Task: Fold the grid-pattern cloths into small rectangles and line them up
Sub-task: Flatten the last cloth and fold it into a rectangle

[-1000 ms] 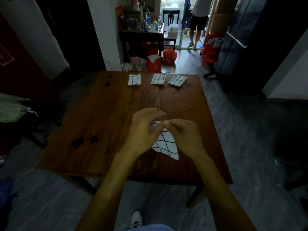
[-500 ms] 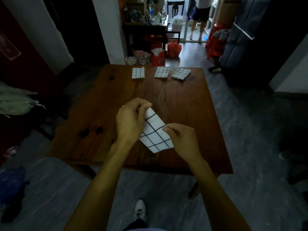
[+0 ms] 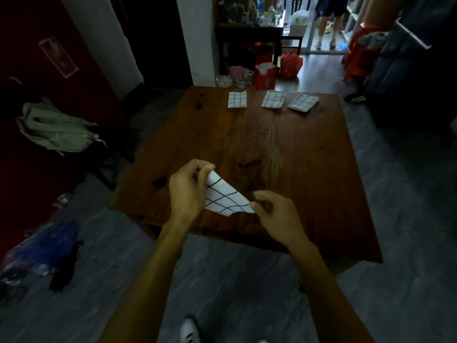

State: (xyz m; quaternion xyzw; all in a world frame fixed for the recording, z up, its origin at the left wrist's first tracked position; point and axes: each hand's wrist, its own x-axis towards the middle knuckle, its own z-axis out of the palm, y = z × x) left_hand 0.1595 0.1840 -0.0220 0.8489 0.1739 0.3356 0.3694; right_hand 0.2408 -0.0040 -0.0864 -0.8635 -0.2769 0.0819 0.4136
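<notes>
A white grid-pattern cloth (image 3: 223, 198), folded small, hangs above the near part of the wooden table (image 3: 309, 169). My left hand (image 3: 189, 188) pinches its upper left corner. My right hand (image 3: 277, 212) pinches its lower right corner. Three folded grid cloths lie in a row along the table's far edge: the left one (image 3: 237, 100), the middle one (image 3: 273, 99), and the right one (image 3: 303, 102), which is turned at an angle.
A green backpack (image 3: 57, 132) rests on a dark seat at the left. Blue and black items (image 3: 42, 253) lie on the grey floor. Beyond the table stand a red bag (image 3: 265, 75), a cluttered side table (image 3: 247, 33) and a person (image 3: 326, 18) in a doorway.
My hands drew apart and moved toward the table's near left, stretching the folded cloth between them. My view has shifted left and down.
</notes>
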